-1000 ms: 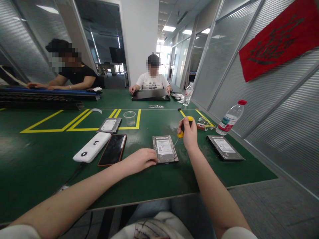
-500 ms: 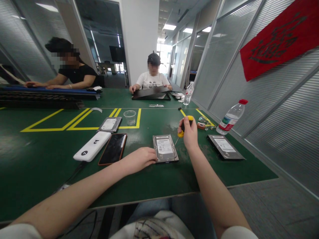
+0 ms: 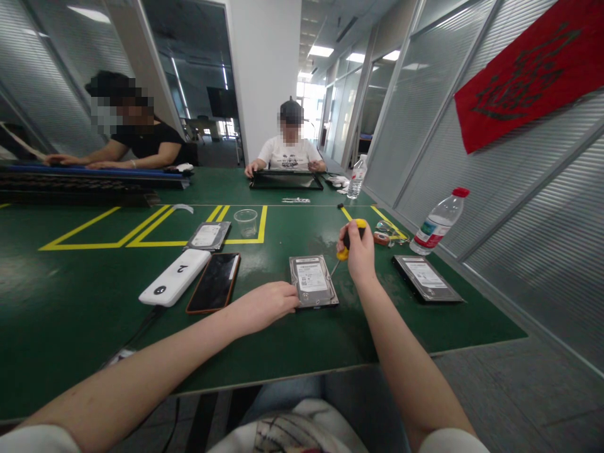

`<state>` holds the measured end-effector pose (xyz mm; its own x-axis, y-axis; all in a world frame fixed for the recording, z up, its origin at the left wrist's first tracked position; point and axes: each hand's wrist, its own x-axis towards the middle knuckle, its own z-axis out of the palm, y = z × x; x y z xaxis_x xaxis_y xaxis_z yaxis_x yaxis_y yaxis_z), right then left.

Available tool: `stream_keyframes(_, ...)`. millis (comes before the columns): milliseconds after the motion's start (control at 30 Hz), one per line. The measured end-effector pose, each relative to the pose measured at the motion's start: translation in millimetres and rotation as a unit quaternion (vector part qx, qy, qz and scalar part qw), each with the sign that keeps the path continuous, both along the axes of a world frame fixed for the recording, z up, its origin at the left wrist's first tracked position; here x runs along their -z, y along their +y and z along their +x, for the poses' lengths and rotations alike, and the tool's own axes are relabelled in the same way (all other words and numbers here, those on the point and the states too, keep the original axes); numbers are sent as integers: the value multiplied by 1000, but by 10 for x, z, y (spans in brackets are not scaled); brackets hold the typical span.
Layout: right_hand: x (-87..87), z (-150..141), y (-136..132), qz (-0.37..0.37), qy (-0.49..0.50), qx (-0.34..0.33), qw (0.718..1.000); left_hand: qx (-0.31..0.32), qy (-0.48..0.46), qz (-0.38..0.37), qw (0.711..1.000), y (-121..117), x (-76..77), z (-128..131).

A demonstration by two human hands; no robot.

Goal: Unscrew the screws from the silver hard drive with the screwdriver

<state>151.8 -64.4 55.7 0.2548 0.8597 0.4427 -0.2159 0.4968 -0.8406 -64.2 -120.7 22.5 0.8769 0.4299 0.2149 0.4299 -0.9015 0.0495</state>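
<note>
A hard drive (image 3: 312, 280) lies label up on the green table in front of me. My left hand (image 3: 272, 304) is closed at its left edge, fingers together and holding the side of the drive; the fingertips are partly hidden. In my right hand (image 3: 359, 251) is a yellow and black screwdriver (image 3: 343, 253), held at a slant with fingers wrapped round its handle. Its shaft points down-left to the drive's right edge, and I cannot make out the tip clearly. To the right lies a second hard drive (image 3: 427, 279), and a third hard drive (image 3: 208, 235) sits farther left.
A white power bank (image 3: 174, 277) with a cable and a phone (image 3: 214, 283) lie left of my left hand. Behind them stands a clear cup (image 3: 246, 223). Glasses (image 3: 387, 229) and a water bottle (image 3: 440, 221) are at right. Two people work across the table (image 3: 117, 340).
My hands, the screwdriver and the drive stay almost in place. Across the table, the dark panel that the person in white held up no longer shows raised, and the black frame is visible.
</note>
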Motion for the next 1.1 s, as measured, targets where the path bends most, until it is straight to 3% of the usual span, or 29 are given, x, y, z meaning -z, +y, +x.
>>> stream_keyframes(400, -3, 6, -6, 7, -2, 2, 1000, 6, -35, -9, 999, 43, 81, -25)
stream_keyframes(733, -1, 10, -3, 6, 0, 1, 1000, -9, -64, -16, 998, 12, 28, -27)
stream_keyframes(1100, -31, -6, -32, 16, 20, 16, 1000, -32, -115, -37, 992, 133, 350, 45)
